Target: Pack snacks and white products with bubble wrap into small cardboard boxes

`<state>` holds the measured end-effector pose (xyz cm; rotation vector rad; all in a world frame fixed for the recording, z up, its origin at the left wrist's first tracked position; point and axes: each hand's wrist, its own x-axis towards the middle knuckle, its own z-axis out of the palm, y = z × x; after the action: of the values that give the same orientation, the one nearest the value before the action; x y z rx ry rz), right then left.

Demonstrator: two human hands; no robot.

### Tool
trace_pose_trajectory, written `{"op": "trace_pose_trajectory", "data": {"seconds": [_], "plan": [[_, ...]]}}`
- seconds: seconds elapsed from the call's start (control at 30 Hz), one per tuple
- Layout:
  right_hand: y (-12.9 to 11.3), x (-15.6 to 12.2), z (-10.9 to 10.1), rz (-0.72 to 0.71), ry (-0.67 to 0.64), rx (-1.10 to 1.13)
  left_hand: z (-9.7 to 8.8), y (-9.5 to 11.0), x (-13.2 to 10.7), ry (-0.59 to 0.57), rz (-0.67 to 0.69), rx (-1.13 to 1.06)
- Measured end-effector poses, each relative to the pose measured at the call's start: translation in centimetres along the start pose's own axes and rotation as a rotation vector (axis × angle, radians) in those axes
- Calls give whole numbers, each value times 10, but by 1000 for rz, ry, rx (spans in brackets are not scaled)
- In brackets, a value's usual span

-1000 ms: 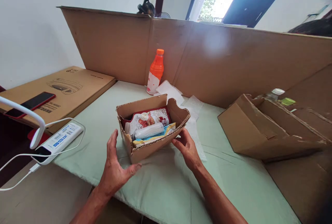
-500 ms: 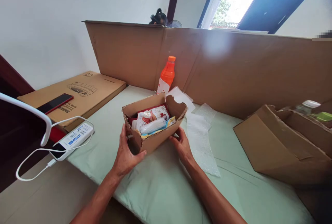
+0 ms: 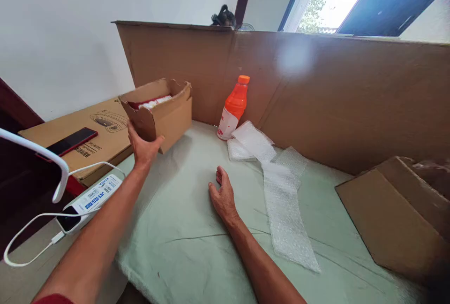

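Grasping a small cardboard box [image 3: 172, 123] with the left hand [image 3: 144, 150], thumb along the near side and fingers round the left end. Tilted, and positioned left of centre above the far left part of the green-covered worktop [image 3: 197, 266], close to the flat carton [image 3: 108, 142]; hard to tell whether touching anything underneath. Inside the box, partly hidden by its walls, a red-and-white packet [image 3: 156, 102].

Holding the right hand [image 3: 224, 196] released over the middle of the worktop, fingers loosely curved, well apart from the box. Just to the right of that hand, strips of bubble wrap [image 3: 288, 210], overlapping and running back towards an orange bottle [image 3: 235, 109]. Standing upright at the back, that bottle, near the tall cardboard panel [image 3: 176, 55].

On the flat carton at the left, a dark phone [image 3: 72, 141]. Nearer, beside the left forearm, a white device [image 3: 93, 201] with a white cable [image 3: 24, 217]. At the far right, a larger cardboard box [image 3: 390, 215], cut off by the edge of view. Behind the panel, the top of another person's head [image 3: 225, 17].
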<state>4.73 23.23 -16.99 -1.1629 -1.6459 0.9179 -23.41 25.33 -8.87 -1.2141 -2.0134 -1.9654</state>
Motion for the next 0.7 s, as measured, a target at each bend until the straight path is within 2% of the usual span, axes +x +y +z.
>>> {"op": "trace_pose_trajectory", "data": {"seconds": [0.1, 0.2, 0.4, 0.57, 0.7], "plan": [[6, 0, -2, -13, 19, -2, 12, -12, 52, 78, -70, 142], [8, 0, -2, -14, 18, -10, 17, -26, 85, 71, -132, 209], [3, -2, -4, 30, 19, -2, 20, -56, 112, -48, -84, 244], [3, -2, -5, 34, 10, -6, 27, -76, 136, -96, -84, 262], [7, -1, -5, 12, 15, -14, 31, -90, 139, -189, -10, 273]]}}
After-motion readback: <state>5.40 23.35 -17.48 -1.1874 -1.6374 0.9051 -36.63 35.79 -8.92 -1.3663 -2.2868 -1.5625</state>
